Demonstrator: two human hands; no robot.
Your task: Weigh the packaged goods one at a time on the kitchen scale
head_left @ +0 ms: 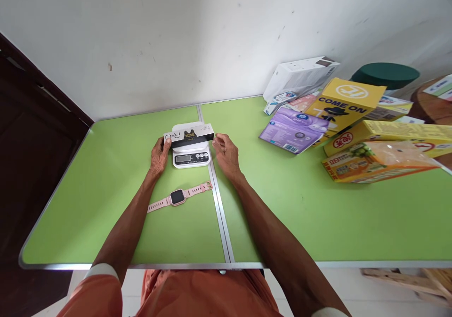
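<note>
A long, narrow black-and-white carton (189,137) with a cat-head shape on it lies across the white digital kitchen scale (192,160). My left hand (160,156) grips its left end, the thumb on the front face. At the carton's right end, the fingers of my right hand (226,154) are curled in and pressed together at the end face; what lies between those fingertips is too small to make out clearly. Nearer to me, a pink smartwatch (177,197) lies face up with its strap stretched out; its left tip meets my left forearm in view.
Several packages crowd the table's right side: a purple pack (294,131), a yellow COME ON box (344,101), an orange-yellow pack (367,161) and a white box (300,77). Behind them is a dark green round lid (384,74). A metal seam (219,213) crosses the green table (95,190).
</note>
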